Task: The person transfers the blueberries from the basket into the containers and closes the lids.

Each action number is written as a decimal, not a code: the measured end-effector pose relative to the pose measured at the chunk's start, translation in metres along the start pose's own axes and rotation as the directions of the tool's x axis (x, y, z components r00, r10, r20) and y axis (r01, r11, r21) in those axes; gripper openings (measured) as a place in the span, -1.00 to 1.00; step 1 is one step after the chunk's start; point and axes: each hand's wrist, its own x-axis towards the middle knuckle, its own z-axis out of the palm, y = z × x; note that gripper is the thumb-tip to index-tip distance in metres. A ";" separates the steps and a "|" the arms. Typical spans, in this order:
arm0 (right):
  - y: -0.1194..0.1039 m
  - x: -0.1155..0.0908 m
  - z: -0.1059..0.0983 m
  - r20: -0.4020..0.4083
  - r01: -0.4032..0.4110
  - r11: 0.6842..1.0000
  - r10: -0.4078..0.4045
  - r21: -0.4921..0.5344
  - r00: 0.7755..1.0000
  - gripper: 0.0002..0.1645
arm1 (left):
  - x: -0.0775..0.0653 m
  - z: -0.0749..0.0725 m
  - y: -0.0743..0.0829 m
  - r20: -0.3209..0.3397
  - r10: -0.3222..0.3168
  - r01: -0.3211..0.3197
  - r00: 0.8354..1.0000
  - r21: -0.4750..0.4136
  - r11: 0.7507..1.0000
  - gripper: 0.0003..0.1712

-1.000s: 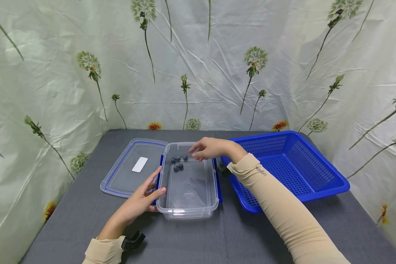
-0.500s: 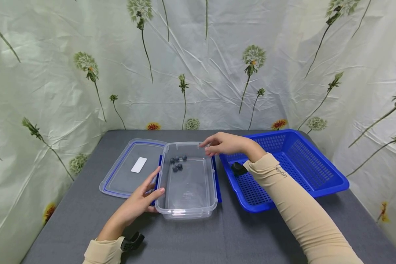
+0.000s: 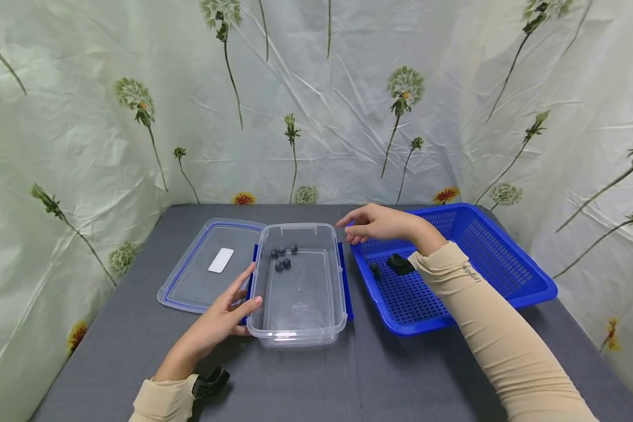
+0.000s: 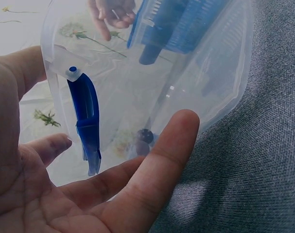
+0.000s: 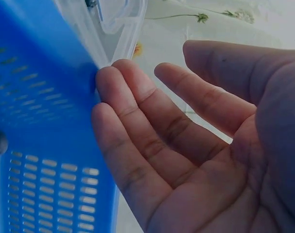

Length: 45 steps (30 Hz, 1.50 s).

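In the head view a clear plastic food container (image 3: 302, 293) with blue side latches holds several blueberries (image 3: 287, 264) near its far left. My left hand (image 3: 218, 319) rests on the container's left side, fingers spread along the outer wall and thumb near the rim. The left wrist view shows a blue latch (image 4: 88, 111) between those fingers. My right hand (image 3: 382, 224) is above the far left corner of a blue perforated basket (image 3: 485, 269), fingers loosely bent. Nothing shows in its palm in the right wrist view. A dark berry (image 3: 375, 270) lies inside the basket by its left wall.
A clear lid (image 3: 190, 293) with a blue seal and white label lies flat to the container's left, partly behind it. Grey cloth (image 3: 316, 387) covers the table. A flower-print sheet (image 3: 343, 135) hangs behind.
My right hand has moved right, from over the container's berries to the basket's far left rim. My left hand and the container have stayed in place.
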 end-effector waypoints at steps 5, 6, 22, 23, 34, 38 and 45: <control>0.008 -0.007 -0.005 -0.020 -0.009 1.000 0.009 -0.019 1.000 -0.52 | 0.001 0.001 0.002 0.002 0.003 -0.003 1.000 0.009 1.000 -0.06; 0.009 -0.008 -0.006 -0.023 -0.018 1.000 0.018 -0.020 1.000 -0.53 | 0.001 0.001 0.002 0.003 0.004 -0.004 1.000 0.010 1.000 -0.06; 0.045 -0.016 -0.012 -0.029 -0.099 0.994 0.100 0.045 0.995 -0.52 | 0.002 -0.001 0.000 -0.004 -0.001 0.001 1.000 0.020 1.000 -0.07; 0.047 -0.016 -0.012 -0.017 -0.111 0.992 0.112 0.055 0.994 -0.52 | 0.002 -0.001 0.000 -0.004 -0.003 0.003 1.000 0.022 1.000 -0.07; 0.066 -0.009 -0.004 0.049 -0.190 0.978 0.186 0.089 0.981 -0.48 | 0.001 -0.001 0.001 0.000 -0.001 0.001 1.000 0.020 1.000 -0.07; 0.067 -0.005 -0.004 0.046 -0.204 0.976 0.201 0.078 0.979 -0.51 | 0.001 -0.001 0.001 0.002 -0.001 0.001 1.000 0.024 1.000 -0.07; 0.069 0.003 0.002 0.068 -0.229 0.973 0.227 0.032 0.972 -0.55 | 0.001 -0.002 0.001 0.004 0.001 -0.001 1.000 0.030 1.000 -0.08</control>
